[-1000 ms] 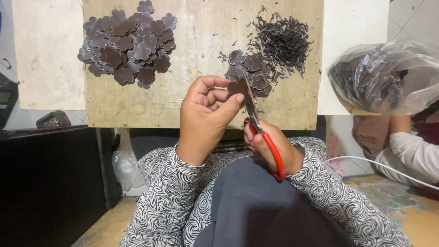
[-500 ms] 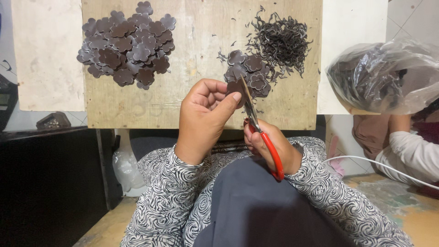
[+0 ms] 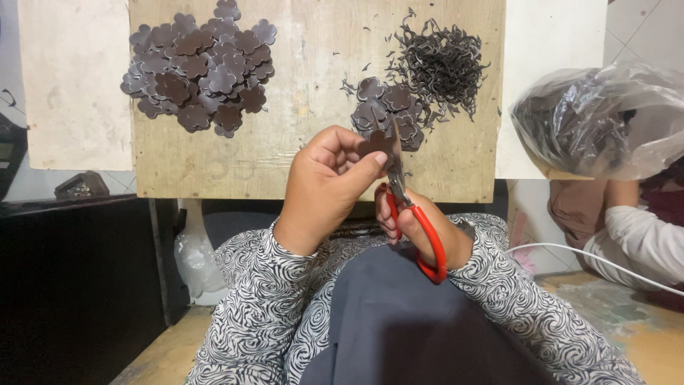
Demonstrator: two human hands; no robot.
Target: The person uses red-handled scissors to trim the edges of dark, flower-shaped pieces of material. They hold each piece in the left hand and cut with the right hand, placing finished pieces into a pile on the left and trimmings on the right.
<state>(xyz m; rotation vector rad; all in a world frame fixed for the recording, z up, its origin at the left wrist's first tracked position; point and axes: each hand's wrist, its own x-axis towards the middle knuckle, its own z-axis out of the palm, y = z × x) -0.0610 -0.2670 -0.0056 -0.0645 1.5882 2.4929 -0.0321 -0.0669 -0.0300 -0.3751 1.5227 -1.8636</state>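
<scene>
My left hand [image 3: 324, 189] covers most of the dark flower-shaped piece [image 3: 375, 143] it pinches, so only the top lobes show. My right hand [image 3: 420, 232] sits behind the red-handled scissors [image 3: 413, 221], its fingers hidden inside the loops, and I cannot tell how far the blades are apart. The wooden board [image 3: 313, 164] runs off the top edge. What fills the clear plastic bag [image 3: 598, 121] is too blurred to name. The person [image 3: 634, 228] at the right is cut off by the edge.
</scene>
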